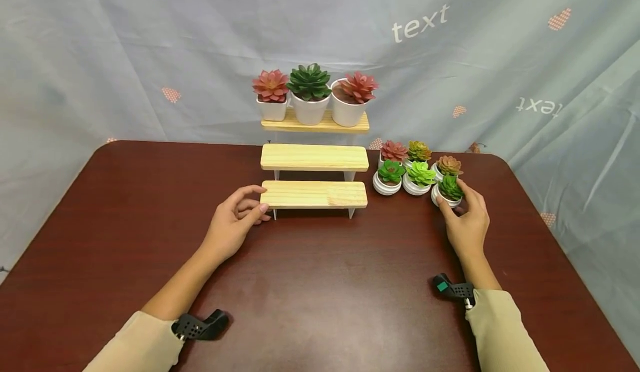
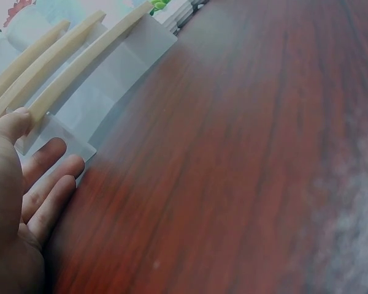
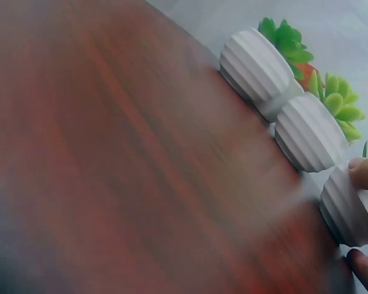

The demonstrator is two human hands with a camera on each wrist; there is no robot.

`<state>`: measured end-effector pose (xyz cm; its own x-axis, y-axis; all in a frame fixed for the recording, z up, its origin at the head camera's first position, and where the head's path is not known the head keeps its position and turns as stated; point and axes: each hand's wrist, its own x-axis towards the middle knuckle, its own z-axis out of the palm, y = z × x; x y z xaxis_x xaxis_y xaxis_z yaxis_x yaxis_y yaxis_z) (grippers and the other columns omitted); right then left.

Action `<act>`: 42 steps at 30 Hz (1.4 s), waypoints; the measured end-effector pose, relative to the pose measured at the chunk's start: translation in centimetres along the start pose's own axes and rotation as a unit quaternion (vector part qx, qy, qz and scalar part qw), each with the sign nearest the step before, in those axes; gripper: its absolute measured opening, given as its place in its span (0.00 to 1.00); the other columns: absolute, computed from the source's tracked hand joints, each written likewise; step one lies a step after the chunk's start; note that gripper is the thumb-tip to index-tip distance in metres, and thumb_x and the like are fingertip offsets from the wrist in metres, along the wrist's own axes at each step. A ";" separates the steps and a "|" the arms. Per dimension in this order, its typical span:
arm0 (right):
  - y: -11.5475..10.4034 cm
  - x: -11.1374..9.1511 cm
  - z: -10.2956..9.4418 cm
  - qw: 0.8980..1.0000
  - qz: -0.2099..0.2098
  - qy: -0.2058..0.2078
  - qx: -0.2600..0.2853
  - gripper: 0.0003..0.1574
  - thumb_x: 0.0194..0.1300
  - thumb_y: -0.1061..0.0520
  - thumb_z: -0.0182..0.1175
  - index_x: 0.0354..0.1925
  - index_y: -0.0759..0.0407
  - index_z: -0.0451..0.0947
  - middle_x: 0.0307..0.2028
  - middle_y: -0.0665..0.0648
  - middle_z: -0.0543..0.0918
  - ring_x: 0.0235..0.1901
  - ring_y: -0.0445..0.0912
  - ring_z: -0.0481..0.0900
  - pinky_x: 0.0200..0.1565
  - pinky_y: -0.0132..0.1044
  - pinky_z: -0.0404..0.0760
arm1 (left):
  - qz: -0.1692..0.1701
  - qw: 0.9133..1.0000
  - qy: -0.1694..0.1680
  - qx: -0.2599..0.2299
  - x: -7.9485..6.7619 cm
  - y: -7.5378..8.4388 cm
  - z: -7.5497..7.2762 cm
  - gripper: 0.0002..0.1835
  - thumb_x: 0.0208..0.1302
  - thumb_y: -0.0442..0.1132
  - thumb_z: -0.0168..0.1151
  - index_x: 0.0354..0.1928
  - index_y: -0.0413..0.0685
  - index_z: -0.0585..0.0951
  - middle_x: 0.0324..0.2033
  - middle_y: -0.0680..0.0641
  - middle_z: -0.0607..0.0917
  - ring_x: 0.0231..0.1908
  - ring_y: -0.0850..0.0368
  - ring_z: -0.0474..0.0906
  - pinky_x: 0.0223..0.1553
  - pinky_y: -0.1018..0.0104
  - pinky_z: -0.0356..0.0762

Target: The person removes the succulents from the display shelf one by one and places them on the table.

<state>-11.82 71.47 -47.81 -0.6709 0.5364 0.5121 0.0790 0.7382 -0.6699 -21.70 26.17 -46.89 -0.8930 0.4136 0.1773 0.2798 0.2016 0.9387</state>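
Note:
A three-step wooden display stand (image 1: 314, 194) on clear supports stands at the middle of the table. My left hand (image 1: 232, 222) pinches the left end of its lowest step between thumb and index finger; the other fingers lie below, beside the clear support (image 2: 67, 138). Over at the right, my right hand (image 1: 467, 216) grips a small dark green potted succulent (image 1: 451, 189) by its white ribbed pot (image 3: 342, 211). That pot is at the front right of a cluster, beside a light green succulent (image 1: 420, 175) and a darker green one (image 1: 390, 175).
Behind these sit a small red succulent (image 1: 393, 151), a yellow-green one (image 1: 419, 151) and an orange-brown one (image 1: 449, 165). The top step bears a red plant (image 1: 271, 86), a green plant (image 1: 310, 82) and another red plant (image 1: 359, 88). A grey curtain (image 1: 215, 44) hangs behind the brown table (image 1: 320, 300).

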 end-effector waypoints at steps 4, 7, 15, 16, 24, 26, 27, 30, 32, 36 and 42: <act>0.1 0.7 0.4 1.000 0.009 -0.007 -0.003 0.36 0.62 0.57 0.73 0.67 0.56 0.76 0.59 0.67 0.79 0.52 0.55 0.80 0.40 0.11 0.67 | -0.003 1.000 0.001 -0.005 0.0 -0.1 0.0 0.21 0.75 0.42 0.59 0.66 0.49 0.73 0.43 0.38 0.88 0.38 0.61 0.89 0.42 0.71 0.85; 0.2 1.3 0.7 1.000 0.018 -0.013 0.000 0.36 0.63 0.56 0.72 0.68 0.55 0.75 0.60 0.67 0.78 0.56 0.56 0.79 0.40 0.12 0.67 | -0.007 1.000 -0.001 -0.007 0.0 -0.1 0.0 0.21 0.75 0.43 0.60 0.66 0.50 0.73 0.43 0.38 0.88 0.39 0.61 0.89 0.42 0.70 0.85; 0.2 2.3 1.4 1.000 0.014 -0.024 -0.007 0.37 0.64 0.55 0.71 0.69 0.54 0.73 0.61 0.67 0.78 0.49 0.55 0.79 0.40 0.14 0.67 | -0.005 1.000 0.001 -0.005 0.0 0.0 -0.2 0.21 0.75 0.42 0.60 0.66 0.49 0.73 0.43 0.38 0.88 0.38 0.61 0.89 0.42 0.70 0.86; 0.2 2.4 1.5 1.000 0.012 -0.026 -0.008 0.37 0.65 0.55 0.71 0.70 0.54 0.73 0.60 0.67 0.78 0.48 0.54 0.79 0.40 0.16 0.67 | -0.005 1.000 0.002 -0.005 0.0 0.0 -0.2 0.21 0.75 0.42 0.60 0.66 0.49 0.73 0.43 0.38 0.88 0.38 0.60 0.89 0.42 0.70 0.86; 0.3 2.2 1.2 0.999 -0.005 -0.029 -0.021 0.39 0.64 0.55 0.70 0.70 0.57 0.71 0.61 0.71 0.77 0.51 0.62 0.77 0.51 0.44 0.75 | -0.007 1.000 -0.001 -0.005 -0.1 0.0 0.0 0.21 0.75 0.42 0.60 0.66 0.50 0.73 0.43 0.38 0.88 0.38 0.61 0.89 0.42 0.70 0.85; 0.2 2.2 1.0 0.999 -0.017 -0.018 -0.022 0.39 0.63 0.55 0.70 0.69 0.59 0.72 0.62 0.71 0.76 0.56 0.65 0.75 0.56 0.57 0.72 | -0.007 1.000 -0.002 -0.005 -0.1 0.0 0.0 0.21 0.75 0.42 0.60 0.66 0.49 0.73 0.43 0.38 0.88 0.38 0.61 0.89 0.42 0.70 0.85; 0.0 2.3 0.9 0.999 -0.026 -0.007 -0.020 0.38 0.63 0.55 0.70 0.69 0.60 0.72 0.62 0.71 0.76 0.59 0.66 0.74 0.58 0.61 0.71 | -0.007 1.000 -0.003 -0.006 -0.1 0.0 0.0 0.21 0.75 0.42 0.60 0.66 0.49 0.72 0.43 0.38 0.88 0.39 0.61 0.89 0.42 0.70 0.85; -0.7 2.8 0.5 0.998 -0.052 0.036 -0.019 0.38 0.62 0.54 0.70 0.68 0.61 0.72 0.62 0.70 0.76 0.62 0.65 0.71 0.62 0.64 0.68 | -0.005 1.000 -0.001 -0.009 0.0 0.1 0.0 0.21 0.75 0.42 0.60 0.66 0.49 0.73 0.43 0.38 0.88 0.38 0.61 0.89 0.42 0.70 0.85; -1.6 3.4 0.3 0.995 -0.069 0.066 -0.006 0.38 0.62 0.54 0.71 0.68 0.60 0.73 0.62 0.69 0.76 0.62 0.65 0.71 0.63 0.63 0.68 | -0.005 1.000 0.001 -0.010 0.0 0.1 -0.1 0.21 0.75 0.42 0.60 0.66 0.50 0.73 0.43 0.38 0.88 0.38 0.60 0.89 0.42 0.70 0.85; -4.6 5.0 -0.6 0.989 -0.096 0.108 0.024 0.38 0.59 0.54 0.72 0.66 0.59 0.75 0.61 0.68 0.78 0.60 0.63 0.73 0.62 0.60 0.70 | -0.008 1.000 -0.001 -0.013 0.1 0.1 -0.1 0.21 0.74 0.43 0.60 0.65 0.51 0.73 0.43 0.38 0.88 0.39 0.59 0.89 0.42 0.69 0.85; -10.8 7.1 -1.5 0.982 -0.154 0.098 0.044 0.38 0.58 0.51 0.74 0.65 0.59 0.76 0.60 0.67 0.78 0.60 0.60 0.74 0.60 0.54 0.73 | -0.012 1.000 -0.002 -0.015 -0.2 0.0 0.0 0.21 0.74 0.43 0.61 0.65 0.51 0.73 0.43 0.39 0.88 0.39 0.59 0.89 0.43 0.69 0.85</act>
<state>-16.32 67.89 -36.15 -0.4969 0.3689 0.7855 -0.1749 0.8440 -0.5070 -21.54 26.04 -46.94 -0.8984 0.4117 0.1532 0.2468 0.1844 0.9514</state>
